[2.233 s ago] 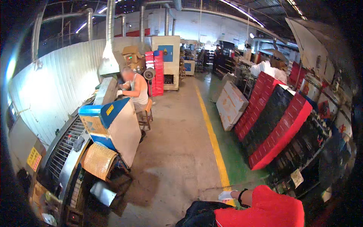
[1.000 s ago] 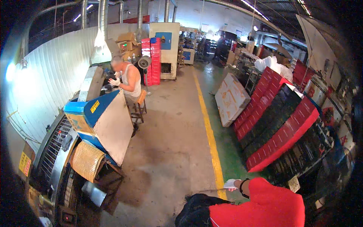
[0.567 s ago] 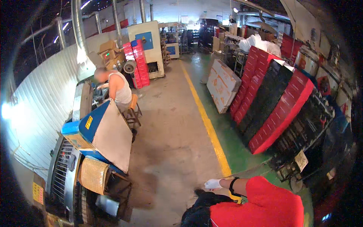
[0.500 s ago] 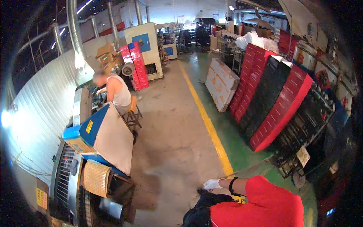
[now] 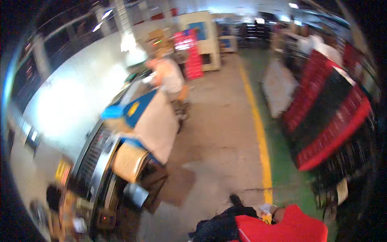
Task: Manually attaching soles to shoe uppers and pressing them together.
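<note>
Low against the bottom edge of the head view, a red-sleeved arm [image 5: 282, 228] lies across the frame, and at its end a hand in a pale glove [image 5: 266, 209] sits right over the near end of the yellow floor line [image 5: 258, 133]. The picture is smeared with motion, so whether those fingers are curled or spread cannot be told, nor whether they hold anything. Which of the person's hands this is cannot be told either; no second hand shows. A dark bundle [image 5: 223, 224], cloth or clothing, lies just left of the red sleeve, touching it.

Left of the yellow line the bare concrete floor [image 5: 217, 133] runs wide and open away from the hand toward the far end of the hall. That strip is bounded further left by a long machine with a blue top and a beige side panel [image 5: 141, 121]; a woven tan piece [image 5: 129, 161] hangs at its near end. Another person in a light top [image 5: 169, 74] sits at the far end of that machine, well away from the gloved hand.

Right of the yellow line a green-painted strip [image 5: 282, 161] follows it, and hard against that stand leaning stacks of red and black crates [image 5: 326, 117], closing that side. A pale flat panel [image 5: 278, 86] leans beyond the crates, near the line.
</note>
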`<state>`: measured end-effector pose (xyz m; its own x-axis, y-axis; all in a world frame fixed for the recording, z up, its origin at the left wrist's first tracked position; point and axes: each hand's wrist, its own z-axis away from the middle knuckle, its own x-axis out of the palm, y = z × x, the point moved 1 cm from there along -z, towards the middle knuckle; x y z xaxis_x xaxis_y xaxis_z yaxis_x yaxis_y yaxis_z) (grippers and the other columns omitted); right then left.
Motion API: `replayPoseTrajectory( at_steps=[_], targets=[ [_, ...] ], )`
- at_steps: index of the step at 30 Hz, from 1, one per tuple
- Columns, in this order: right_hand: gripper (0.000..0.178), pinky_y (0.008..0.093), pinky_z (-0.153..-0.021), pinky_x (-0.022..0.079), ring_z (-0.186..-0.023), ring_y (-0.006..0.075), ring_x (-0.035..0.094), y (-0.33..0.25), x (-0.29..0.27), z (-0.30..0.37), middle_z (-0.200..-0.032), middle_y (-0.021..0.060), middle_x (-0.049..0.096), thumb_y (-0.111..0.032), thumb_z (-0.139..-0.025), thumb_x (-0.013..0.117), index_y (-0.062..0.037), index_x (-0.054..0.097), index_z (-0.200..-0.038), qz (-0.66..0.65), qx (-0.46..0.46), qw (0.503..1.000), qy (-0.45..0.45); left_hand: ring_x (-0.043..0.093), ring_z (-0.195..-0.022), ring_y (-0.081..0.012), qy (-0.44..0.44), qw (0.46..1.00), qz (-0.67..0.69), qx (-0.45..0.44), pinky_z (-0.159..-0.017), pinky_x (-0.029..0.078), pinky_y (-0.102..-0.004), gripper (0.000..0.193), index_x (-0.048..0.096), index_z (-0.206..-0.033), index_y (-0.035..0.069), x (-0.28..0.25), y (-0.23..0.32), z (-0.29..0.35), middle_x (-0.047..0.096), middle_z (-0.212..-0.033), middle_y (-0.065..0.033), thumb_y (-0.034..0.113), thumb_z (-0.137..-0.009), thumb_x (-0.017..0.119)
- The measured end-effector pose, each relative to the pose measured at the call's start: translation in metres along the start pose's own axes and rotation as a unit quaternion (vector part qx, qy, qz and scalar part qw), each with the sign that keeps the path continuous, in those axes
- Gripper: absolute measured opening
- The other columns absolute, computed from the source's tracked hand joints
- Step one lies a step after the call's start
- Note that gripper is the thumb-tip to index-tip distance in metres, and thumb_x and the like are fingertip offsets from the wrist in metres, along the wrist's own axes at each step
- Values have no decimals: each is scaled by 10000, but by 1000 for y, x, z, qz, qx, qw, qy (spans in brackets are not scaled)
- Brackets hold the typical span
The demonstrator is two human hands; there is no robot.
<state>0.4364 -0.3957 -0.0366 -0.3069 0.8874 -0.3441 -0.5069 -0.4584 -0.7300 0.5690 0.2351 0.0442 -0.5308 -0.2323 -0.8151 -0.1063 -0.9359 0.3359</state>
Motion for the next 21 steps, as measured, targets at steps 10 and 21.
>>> replayPoseTrajectory(
  at_steps=[10, 21],
  targets=[
    [297, 456, -568, 513, -638, 260, 643, -113, -24, -129, -819, 161, 678, -382, -957, 543, -111, 665, -944, 144, 99, 975, -139, 730, -875, -338, -64, 991, 72, -88, -764, 595, -463, 200, 757, -949, 115, 131, 40, 114, 738, -968, -153, 280, -849, 700],
    [387, 380, -602, 549, -678, 254, 690, -271, -37, -251, -871, 142, 711, -365, -1027, 463, -47, 614, -1186, 3, 58, 987, -153, 699, -854, -326, 156, 733, 577, -325, -756, 566, -438, 266, 695, -1120, 82, 119, 111, 102, 698, -912, -158, 225, -900, 651]
  ],
)
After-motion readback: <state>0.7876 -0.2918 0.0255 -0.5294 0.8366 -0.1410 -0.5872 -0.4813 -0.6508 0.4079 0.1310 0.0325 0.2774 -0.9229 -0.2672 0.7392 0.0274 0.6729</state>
